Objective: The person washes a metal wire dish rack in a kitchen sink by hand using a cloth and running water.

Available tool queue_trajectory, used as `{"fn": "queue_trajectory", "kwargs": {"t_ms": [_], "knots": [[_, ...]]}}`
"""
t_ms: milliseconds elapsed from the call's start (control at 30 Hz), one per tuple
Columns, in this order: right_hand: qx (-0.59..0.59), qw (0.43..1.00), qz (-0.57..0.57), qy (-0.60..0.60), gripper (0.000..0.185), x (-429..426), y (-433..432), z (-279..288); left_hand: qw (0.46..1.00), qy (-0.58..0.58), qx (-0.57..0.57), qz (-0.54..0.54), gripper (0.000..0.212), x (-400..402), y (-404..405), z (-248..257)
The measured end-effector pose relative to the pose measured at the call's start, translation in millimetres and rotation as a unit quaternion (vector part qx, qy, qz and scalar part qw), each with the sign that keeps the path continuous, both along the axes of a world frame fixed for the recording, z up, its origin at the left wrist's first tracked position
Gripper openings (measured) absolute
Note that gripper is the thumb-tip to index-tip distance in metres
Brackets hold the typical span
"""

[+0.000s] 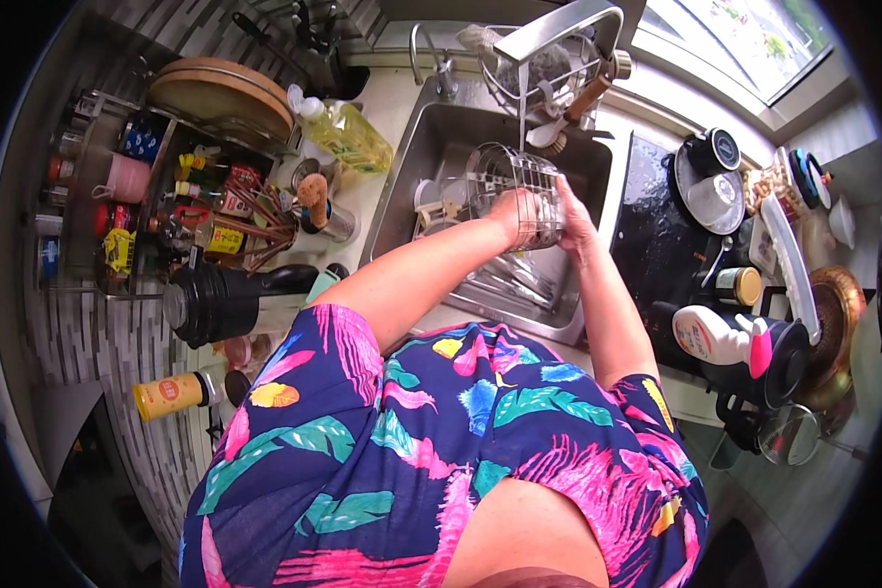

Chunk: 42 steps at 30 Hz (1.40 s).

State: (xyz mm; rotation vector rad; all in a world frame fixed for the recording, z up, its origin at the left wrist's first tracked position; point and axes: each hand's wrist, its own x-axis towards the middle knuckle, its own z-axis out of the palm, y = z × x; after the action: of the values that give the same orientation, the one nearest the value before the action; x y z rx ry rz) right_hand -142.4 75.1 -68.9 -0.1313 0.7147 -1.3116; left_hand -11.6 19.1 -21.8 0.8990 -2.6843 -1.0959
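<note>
A metal wire basket (533, 220) is tilted under the running faucet (558, 33) over a stainless steel sink (430, 121). My left hand (514, 213) reaches into the basket, its fingers partly hidden behind the wires; whether it grips anything is unclear. Against the basket's right side, my right hand (575, 220) holds it, with the thumb up along the rim. Below, metal utensils (518, 283) lie on the sink bottom, and white and beige items (437, 209) sit at the left. Just above the basket a wooden-handled scrub brush (566, 121) leans at the sink's back edge.
Left of the sink stand a bottle of yellow-green liquid (349, 136), a chopstick holder (283, 231) and a black pot (213, 301). A wire caddy (544, 73) is behind the sink. On the right, a wet black cooktop (643, 206) has a spray bottle (713, 338) and a dark pot (786, 364) nearby.
</note>
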Motion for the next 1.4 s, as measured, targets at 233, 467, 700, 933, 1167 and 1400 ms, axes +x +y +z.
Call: {"fn": "queue_trajectory", "kwargs": {"t_ms": [233,467,700,933,1167,1400], "knots": [[-0.016,0.998,0.049,-0.036,0.046,2.0,-68.4,-3.8,0.688,0.145,0.672,0.232,0.008,5.8,-48.0,1.2],[-0.002,0.991,0.098,0.094,0.04,1.0,-101.9,28.0,0.618,0.357,0.627,0.313,0.012,6.7,-58.7,-7.3],[0.042,0.995,0.068,0.054,0.036,-6.0,-63.1,17.0,0.496,0.407,0.659,0.392,0.015,-14.8,-35.5,-31.5],[0.058,0.991,0.05,0.11,0.038,-22.2,-59.6,37.6,0.646,0.337,0.646,0.229,0.019,-14.9,-24.8,-7.9],[0.026,0.987,0.073,0.143,0.036,-13.3,-72.9,31.2,0.99,-0.041,-0.129,-0.048,0.014,-16.7,-45.7,-33.4],[0.044,0.989,0.109,0.095,0.037,-10.0,-68.3,23.1,0.633,0.336,0.608,0.341,0.014,-5.7,-35.0,-38.1]]}}
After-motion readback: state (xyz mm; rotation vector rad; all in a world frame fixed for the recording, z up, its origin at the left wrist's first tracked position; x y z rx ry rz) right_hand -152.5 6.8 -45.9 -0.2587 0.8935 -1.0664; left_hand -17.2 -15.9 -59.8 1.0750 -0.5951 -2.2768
